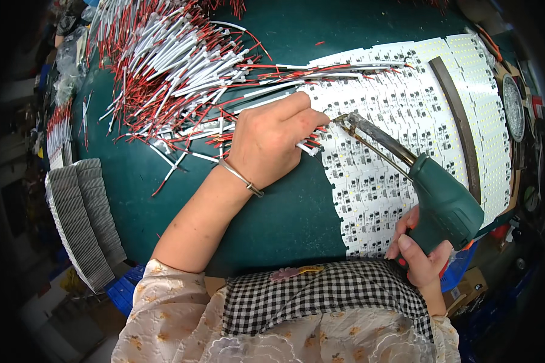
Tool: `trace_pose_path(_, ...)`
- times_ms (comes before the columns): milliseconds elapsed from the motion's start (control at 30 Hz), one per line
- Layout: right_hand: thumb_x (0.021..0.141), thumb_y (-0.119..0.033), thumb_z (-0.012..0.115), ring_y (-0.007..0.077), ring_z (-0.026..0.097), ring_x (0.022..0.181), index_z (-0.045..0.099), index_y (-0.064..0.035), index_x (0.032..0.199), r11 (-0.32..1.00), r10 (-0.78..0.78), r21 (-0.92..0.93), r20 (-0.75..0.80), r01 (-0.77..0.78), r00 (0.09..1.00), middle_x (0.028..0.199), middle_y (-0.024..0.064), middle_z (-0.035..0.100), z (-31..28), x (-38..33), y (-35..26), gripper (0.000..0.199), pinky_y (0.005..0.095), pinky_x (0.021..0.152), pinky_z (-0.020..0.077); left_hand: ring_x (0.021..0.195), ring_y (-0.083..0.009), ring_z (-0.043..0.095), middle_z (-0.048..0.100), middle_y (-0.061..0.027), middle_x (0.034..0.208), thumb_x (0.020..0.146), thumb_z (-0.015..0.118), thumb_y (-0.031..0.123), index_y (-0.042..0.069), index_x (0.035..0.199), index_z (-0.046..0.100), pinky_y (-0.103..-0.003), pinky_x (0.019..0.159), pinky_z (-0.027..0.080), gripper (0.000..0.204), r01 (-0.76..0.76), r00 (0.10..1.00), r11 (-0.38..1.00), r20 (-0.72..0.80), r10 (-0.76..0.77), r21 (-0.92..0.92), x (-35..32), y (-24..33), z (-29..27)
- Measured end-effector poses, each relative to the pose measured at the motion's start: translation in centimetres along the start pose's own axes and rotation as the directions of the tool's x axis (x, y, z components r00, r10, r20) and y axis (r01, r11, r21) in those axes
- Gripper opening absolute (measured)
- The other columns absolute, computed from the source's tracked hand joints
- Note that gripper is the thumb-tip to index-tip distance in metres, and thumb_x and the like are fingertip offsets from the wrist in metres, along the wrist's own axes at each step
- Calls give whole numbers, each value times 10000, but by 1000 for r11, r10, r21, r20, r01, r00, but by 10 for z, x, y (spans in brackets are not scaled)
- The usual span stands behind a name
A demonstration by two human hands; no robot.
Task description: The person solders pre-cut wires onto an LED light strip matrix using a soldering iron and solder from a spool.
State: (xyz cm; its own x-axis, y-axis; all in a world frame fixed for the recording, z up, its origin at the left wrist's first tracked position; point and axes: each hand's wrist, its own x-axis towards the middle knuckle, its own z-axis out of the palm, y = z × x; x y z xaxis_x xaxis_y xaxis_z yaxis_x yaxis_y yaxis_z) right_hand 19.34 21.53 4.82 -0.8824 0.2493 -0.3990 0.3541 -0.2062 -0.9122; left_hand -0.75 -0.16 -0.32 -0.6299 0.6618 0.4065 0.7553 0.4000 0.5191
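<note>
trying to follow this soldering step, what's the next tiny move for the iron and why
Probably ease the soldering gun tip down the last bit onto the pad. The right hand grips the green gun, its tip sitting at the edge of the white circuit board panel, right beside the wire ends the left hand pinches there. Whether the tip already touches is hard to tell.

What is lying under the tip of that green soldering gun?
Under the soldering gun tip lies a white circuit board sheet. The left hand pins red and white wires there; the joint itself is too small to see.
</note>
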Motion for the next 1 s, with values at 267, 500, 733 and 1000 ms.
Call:
trace_pose_path(267, 840, -4, 622, 164, 591, 627, 432, 57, 1250, 984, -93, -144, 106, 108, 990, 887, 137, 561, -2, 0, 4, 456, 272, 540, 530, 615, -214, 599, 566, -54, 724, 579, 628, -118, 69, 904, 696, -306, 516, 471, 382, -35, 999, 999, -32, 36, 7, -1, -2, 3)
trace_pose_path(500, 844, 26, 599, 150, 573, 608, 435, 61, 1216, 947, -156, -251, 189, 201, 970, 857, 125, 544, -6, -3, 9, 408, 273, 539, 526, 612, -210, 602, 570, -51, 731, 580, 654, -89, 79, 904, 690, -310, 506, 476, 367, -62, 997, 997, -35, 63, 39, -1, -3, 4)
trace_pose_path(733, 800, -86, 696, 159, 572, 604, 423, 65, 1285, 997, 0, 74, -82, 6, 997, 800, 88, 554, 4, 2, -30, 577, 275, 542, 505, 615, -220, 603, 571, -46, 758, 567, 659, -67, 94, 914, 677, -322, 503, 482, 383, -86, 996, 992, 1, 86, 88, -2, -2, 0)
trace_pose_path(1000, 746, -81, 723, 144, 557, 576, 434, 107, 1269, 992, -117, 15, -181, 122, 976, 837, 137, 584, -5, 5, -43, 626, 248, 472, 488, 656, -240, 608, 570, -59, 761, 595, 637, -85, 94, 949, 662, -348, 548, 495, 398, -59, 989, 997, 142, 50, 57, 8, 4, -11)
